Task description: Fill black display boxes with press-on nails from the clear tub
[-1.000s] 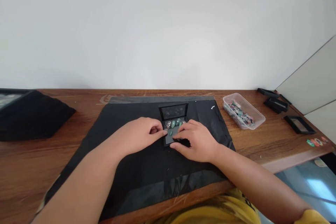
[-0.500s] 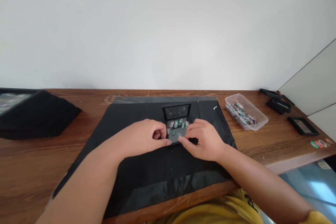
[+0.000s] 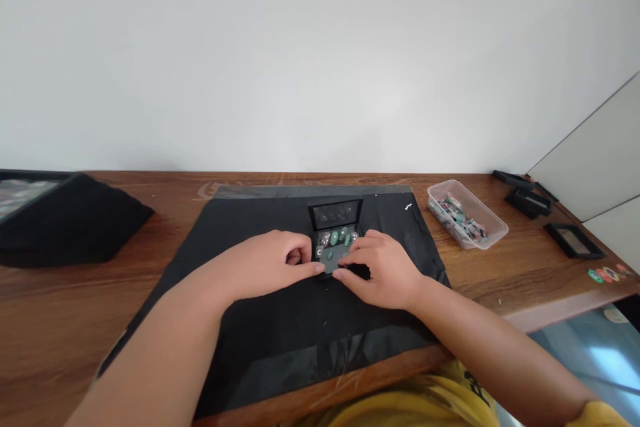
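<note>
A small black hinged case [image 3: 336, 235] lies open in the middle of a black mat [image 3: 250, 320], its lid [image 3: 335, 213] raised toward the wall. Inside sit several small green and pale oval pieces [image 3: 338, 238]. My left hand [image 3: 270, 263] rests against the case's left front edge, thumb pointing right along it. My right hand [image 3: 383, 267] covers the case's right front part, fingertips on the tray near the green pieces. Whether either hand pinches a piece is hidden.
The mat lies on a wooden table [image 3: 60, 320]. A clear plastic tub [image 3: 466, 215] of mixed small pieces stands at the right. Black frames and cases [image 3: 530, 200] and a few coloured pieces [image 3: 606, 273] lie at the far right. A black cloth-covered bundle [image 3: 65, 220] is at the left.
Both hands slid slightly toward the case's front edge and stayed on it. The view shifted a little to the right and back. The case is still open.
</note>
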Available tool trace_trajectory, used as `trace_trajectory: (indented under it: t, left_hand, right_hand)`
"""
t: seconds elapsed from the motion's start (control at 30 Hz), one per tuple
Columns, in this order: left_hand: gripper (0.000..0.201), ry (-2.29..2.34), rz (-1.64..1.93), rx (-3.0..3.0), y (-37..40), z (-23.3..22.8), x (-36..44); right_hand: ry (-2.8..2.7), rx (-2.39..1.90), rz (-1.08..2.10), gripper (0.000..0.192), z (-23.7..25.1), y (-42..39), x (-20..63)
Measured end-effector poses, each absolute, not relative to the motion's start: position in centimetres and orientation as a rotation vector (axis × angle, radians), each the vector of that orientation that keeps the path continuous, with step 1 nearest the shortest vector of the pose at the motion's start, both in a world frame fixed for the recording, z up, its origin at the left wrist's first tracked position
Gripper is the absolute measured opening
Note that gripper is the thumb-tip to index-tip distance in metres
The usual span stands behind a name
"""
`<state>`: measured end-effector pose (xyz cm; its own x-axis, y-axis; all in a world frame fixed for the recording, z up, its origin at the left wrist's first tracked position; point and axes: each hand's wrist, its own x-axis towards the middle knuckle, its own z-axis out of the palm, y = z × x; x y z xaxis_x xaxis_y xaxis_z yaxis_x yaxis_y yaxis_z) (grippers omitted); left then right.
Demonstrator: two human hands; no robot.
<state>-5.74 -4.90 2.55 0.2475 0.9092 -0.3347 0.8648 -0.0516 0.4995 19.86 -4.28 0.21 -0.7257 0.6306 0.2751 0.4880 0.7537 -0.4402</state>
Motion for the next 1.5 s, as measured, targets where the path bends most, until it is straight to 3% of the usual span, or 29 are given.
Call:
trace_trajectory:
  t: [0.43, 0.9, 1.5]
  left_hand:
    - [0.048, 1.641, 0.027, 1.913, -4.9, 2.9, -5.4]
    - [0.049, 1.681, 0.044, 1.896, -5.2, 2.5, -5.6]
    - [0.050, 1.674, 0.052, 1.890, -5.3, 1.9, -5.9]
  right_hand:
    - [-2.518, -0.861, 0.538, 0.015, 0.0, -4.5, 19.7]
    - [-2.601, -0.844, 0.526, 0.028, 0.4, -4.5, 19.8]
    - [-2.546, -0.986, 0.506, 0.017, -0.5, -3.3, 19.6]
